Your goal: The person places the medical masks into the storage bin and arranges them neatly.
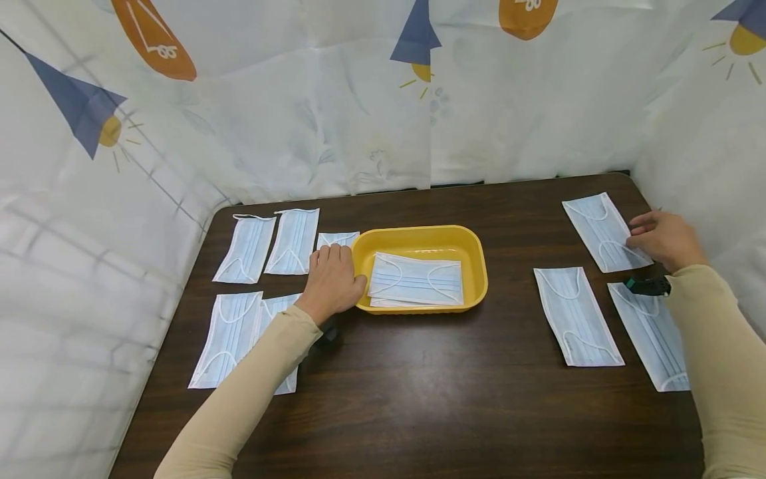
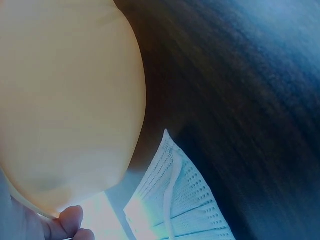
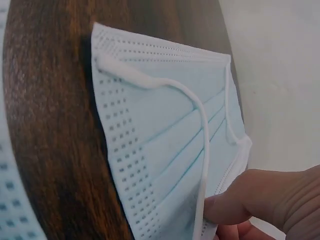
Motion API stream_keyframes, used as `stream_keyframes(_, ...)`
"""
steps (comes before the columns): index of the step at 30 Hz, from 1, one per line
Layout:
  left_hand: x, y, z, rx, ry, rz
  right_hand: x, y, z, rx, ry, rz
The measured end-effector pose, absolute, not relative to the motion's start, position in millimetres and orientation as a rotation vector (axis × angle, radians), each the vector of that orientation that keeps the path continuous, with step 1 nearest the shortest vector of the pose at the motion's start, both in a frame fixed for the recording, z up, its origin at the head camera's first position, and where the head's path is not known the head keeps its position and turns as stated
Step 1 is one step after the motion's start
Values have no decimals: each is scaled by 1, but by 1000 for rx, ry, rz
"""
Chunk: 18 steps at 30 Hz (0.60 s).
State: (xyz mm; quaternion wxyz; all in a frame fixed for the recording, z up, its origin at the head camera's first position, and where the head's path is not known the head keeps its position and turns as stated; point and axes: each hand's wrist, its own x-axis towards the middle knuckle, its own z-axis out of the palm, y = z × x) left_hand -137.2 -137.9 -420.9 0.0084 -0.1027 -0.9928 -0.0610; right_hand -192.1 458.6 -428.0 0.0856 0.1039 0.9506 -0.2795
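Your right hand [image 1: 664,238] pinches the mask [image 1: 603,229] at the right edge; your left hand [image 1: 331,281] rests, fingers curled, on another beside the tray [image 1: 473,245]. Lift it next.

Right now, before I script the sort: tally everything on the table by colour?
Blue, left masks: 5 (one partly under the left hand)
Blue, right masks: 3
Blue, tray masks: 2 visible, maybe more beneath
Yellow, tray: 1
Total: 11 (10 blue, 1 yellow)
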Motion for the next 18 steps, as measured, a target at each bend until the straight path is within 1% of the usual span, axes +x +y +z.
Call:
stream_keyframes(9,-137,-138,-420,-321,-3112,-195,-192,456,-429,278,2854,-811)
stream_keyframes(18,-136,-139,-420,-334,-3102,-199,-187,457,-425,330,2774,-871)
